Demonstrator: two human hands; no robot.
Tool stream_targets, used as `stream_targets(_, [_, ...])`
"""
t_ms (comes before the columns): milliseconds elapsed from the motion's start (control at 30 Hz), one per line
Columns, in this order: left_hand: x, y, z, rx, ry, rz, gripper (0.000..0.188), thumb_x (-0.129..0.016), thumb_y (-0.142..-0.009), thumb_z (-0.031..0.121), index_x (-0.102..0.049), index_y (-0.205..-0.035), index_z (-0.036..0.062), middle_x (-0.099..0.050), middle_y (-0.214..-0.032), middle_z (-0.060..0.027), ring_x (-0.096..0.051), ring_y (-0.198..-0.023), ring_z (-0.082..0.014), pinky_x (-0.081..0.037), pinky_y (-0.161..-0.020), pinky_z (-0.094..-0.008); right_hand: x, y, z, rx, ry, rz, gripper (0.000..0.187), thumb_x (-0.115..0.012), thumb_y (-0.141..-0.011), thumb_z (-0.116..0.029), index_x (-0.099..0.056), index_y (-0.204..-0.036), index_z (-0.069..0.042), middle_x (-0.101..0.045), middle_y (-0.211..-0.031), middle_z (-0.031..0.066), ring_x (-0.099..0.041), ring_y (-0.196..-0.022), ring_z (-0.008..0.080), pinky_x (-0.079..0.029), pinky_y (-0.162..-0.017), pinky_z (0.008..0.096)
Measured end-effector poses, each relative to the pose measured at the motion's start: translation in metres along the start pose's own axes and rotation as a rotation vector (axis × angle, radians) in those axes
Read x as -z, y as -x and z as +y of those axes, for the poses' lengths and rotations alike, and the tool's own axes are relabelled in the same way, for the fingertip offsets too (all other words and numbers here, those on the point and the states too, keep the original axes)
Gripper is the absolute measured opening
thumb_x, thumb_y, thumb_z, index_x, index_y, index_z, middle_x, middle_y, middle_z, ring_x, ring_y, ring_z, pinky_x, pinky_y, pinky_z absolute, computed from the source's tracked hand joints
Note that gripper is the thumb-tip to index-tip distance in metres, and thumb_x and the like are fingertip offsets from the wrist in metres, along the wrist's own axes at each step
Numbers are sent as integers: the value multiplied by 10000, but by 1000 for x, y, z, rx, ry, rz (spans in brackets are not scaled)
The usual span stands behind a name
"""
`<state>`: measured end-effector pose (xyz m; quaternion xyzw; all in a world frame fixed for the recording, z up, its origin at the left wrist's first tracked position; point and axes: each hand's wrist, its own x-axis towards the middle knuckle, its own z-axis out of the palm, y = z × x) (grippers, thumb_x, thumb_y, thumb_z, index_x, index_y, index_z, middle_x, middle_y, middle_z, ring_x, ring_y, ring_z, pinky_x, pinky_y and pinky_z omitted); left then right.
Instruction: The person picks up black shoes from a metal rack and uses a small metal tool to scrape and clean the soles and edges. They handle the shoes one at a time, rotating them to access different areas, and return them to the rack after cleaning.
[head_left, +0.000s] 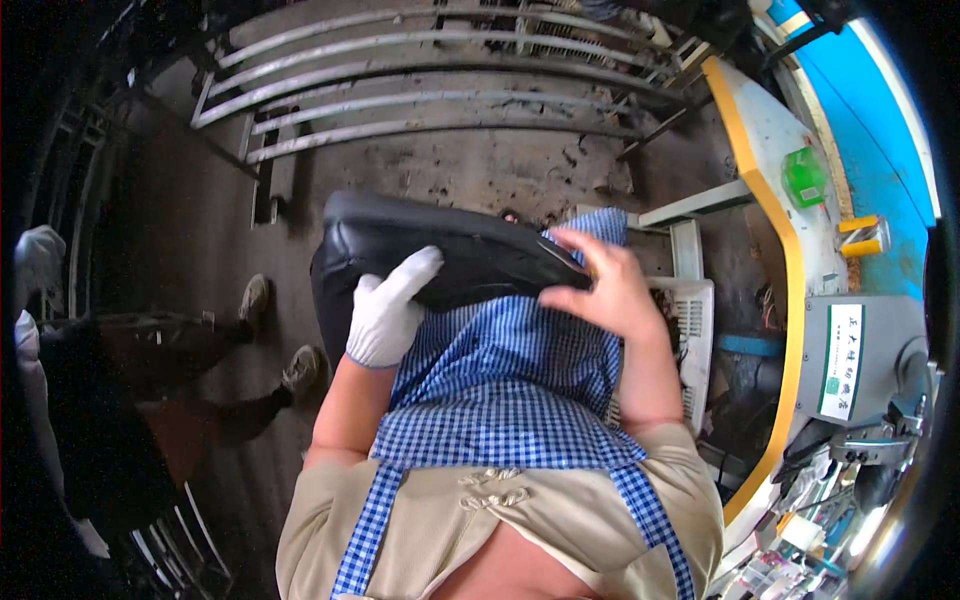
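A black padded seat cushion (440, 255) lies across the person's lap, on a blue-checked apron (510, 370), tilted with its right end nearest the body. The left hand (385, 310) — in a white work glove — presses flat on the cushion's near edge, fingers stretched, not closed round it. The bare right hand (605, 285) curls over the cushion's right end, fingers wrapped on its rim. Just right of the lap stands a white slatted crate (695, 330); its contents are hidden. Further right, a machine with a yellow-edged panel (790, 260) carries a green block (805, 175) and a white upright rectangular label (842, 360). Another person's shoes (300, 370) rest on the floor at left.
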<state>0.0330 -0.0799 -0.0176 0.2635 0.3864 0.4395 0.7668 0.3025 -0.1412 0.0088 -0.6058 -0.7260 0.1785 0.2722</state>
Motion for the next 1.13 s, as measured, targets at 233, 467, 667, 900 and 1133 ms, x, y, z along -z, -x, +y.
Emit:
stream_targets(233, [2,-26,-22,50,99,-259,421,-678,-890,202,-602,-1252,1,-676,-1151,-115,-647,-1062,-237,-504,-939,-370,-3,4,11,-193,-342,245,604,-848,-740,-300,-590,-1178,25,-705,-990,147,-706,-888,222,-556,-800,332])
stream_targets(467, [11,-8,-38,341,-461,-265,515,-736,-844,375,-641,-1182,-2,-688,-1030,-84,-644,-898,-174,-504,-781,-285,-18,-27,33,-169,-825,387,563,-808,-813,-224,-550,-1251,18,-653,-1101,65,-635,-911,132,-512,-818,264])
stream_targets(667, [-40,-17,0,193,223,-399,590,-612,-948,340,-436,-1396,0,-569,-1326,-170,-593,-1172,-262,-495,-977,-386,-122,8,56,-238,-939,-205,887,-745,-868,-262,-207,-1543,-56,-524,-1306,94,-507,-1179,181,-431,-1007,329])
stream_targets(900, [-26,-43,7,174,65,-599,643,-667,-912,302,-433,-1393,-55,-539,-1348,-220,-562,-1209,-340,-446,-1038,-438,-117,6,52,-468,-1406,-24,700,-697,-826,-153,-396,-1457,-186,-584,-842,-19,-484,-593,86,-391,-522,233])
stream_targets(1133, [31,-65,3,99,-99,-760,740,-733,-866,319,-408,-1458,15,-531,-1362,-233,-551,-1221,-308,-422,-1042,-438,-49,-51,94,-596,-1504,192,694,-691,-862,-459,-414,-1433,-178,-579,-1302,77,-571,-1162,227,-486,-944,456])
